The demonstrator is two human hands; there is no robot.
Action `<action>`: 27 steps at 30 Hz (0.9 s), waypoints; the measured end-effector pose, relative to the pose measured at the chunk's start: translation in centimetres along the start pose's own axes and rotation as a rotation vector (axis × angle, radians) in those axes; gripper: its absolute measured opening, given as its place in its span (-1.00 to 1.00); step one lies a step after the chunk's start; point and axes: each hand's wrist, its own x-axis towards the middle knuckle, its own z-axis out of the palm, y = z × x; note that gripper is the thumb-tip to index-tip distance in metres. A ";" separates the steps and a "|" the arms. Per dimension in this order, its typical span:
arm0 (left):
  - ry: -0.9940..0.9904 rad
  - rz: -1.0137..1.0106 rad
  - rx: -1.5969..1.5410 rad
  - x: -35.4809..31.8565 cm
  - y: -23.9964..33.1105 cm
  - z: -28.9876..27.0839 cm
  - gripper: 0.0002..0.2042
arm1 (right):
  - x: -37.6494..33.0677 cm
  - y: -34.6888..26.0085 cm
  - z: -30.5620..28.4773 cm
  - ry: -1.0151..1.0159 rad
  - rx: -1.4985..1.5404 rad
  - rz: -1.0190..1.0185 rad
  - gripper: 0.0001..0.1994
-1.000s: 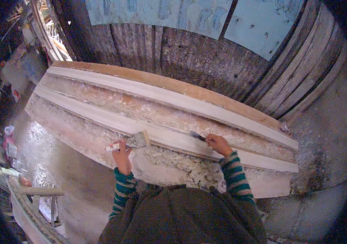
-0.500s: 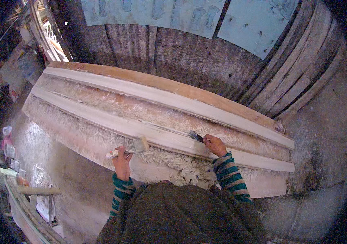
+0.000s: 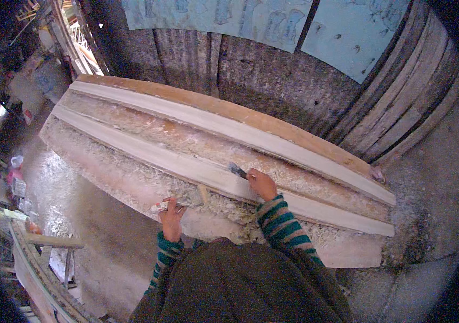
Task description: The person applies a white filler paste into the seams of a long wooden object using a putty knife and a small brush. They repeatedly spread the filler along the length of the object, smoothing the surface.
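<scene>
My left hand [image 3: 171, 220] is closed around the pale, red-marked handle of a wide putty knife [image 3: 190, 201], whose far edge carries cream-coloured paste. It hovers or rests over the near part of the workbench; I cannot tell whether it touches. My right hand [image 3: 262, 184] grips a smaller putty knife [image 3: 236, 170] with a dark handle and grey blade, its tip pointing left, at the nearer of two long whitish strips [image 3: 186, 165]. The farther strip [image 3: 229, 129] runs parallel to it. Both lie lengthwise on the bench.
The paste-spattered bench [image 3: 127, 188] has lumps of pale scrapings [image 3: 240, 216] near my body and a brown board [image 3: 213, 105] along its far edge. Behind stand a grimy panelled wall [image 3: 272, 81] and leaning planks [image 3: 396, 107]. A wooden frame [image 3: 52, 240] is at the lower left.
My right hand has moved left along the nearer strip with its putty knife. My left hand has shifted slightly right and down, and its blade now appears more edge-on. The view has shifted slightly.
</scene>
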 end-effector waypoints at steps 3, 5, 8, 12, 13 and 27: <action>-0.019 -0.004 -0.011 -0.1 0.1 -0.1 -0.83 | -0.2 -1.9 -0.3 -0.005 -0.038 -0.026 -0.76; 0.011 -0.041 0.037 0.2 0.3 0.0 -0.83 | -0.3 0.2 -0.8 0.007 -0.093 -0.085 -0.79; -0.024 0.027 -0.053 -0.7 0.9 -0.1 -0.83 | -3.1 5.8 -4.5 -0.049 -0.148 -0.079 -0.81; 0.061 -0.018 -0.006 -0.6 0.8 -2.1 -0.82 | -6.3 8.7 -8.9 -0.106 -0.231 0.072 -0.82; 0.070 -0.020 -0.033 -1.0 1.0 -2.6 -0.82 | -6.4 8.5 -9.2 -0.108 -0.282 0.077 -0.82; -0.030 -0.052 -0.061 -0.1 0.5 -2.9 -0.84 | -0.6 5.0 -3.7 -0.088 -0.364 -0.294 -0.81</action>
